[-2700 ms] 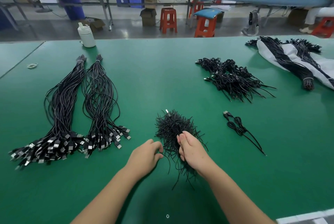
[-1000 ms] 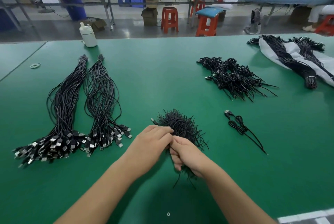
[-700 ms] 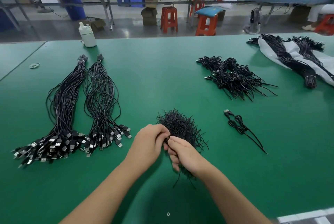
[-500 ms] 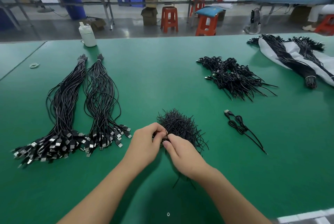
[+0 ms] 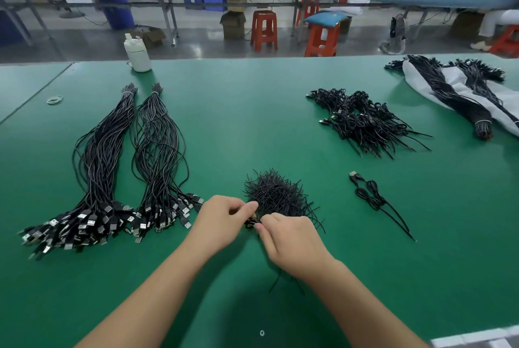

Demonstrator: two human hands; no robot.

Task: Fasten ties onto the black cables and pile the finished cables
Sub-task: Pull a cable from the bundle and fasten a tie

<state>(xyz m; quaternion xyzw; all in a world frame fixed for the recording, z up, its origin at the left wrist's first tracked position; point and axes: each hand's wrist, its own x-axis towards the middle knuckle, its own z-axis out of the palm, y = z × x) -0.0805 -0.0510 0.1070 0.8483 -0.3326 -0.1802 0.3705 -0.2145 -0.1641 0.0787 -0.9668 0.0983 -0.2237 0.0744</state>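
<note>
My two forearms reach in from the near edge and meet at the near side of the heap of short black wire ties [image 5: 276, 196]. My left hand [image 5: 222, 219] and my right hand [image 5: 289, 241] both have their fingertips pinched on one small black tie [image 5: 250, 224]; its direction I cannot tell. Right of the heap, a single coiled black cable [image 5: 370, 196] lies slanted. Farther off are two long bundles of black USB cables [image 5: 112, 168] and the pile of tied black cables [image 5: 362, 121].
</note>
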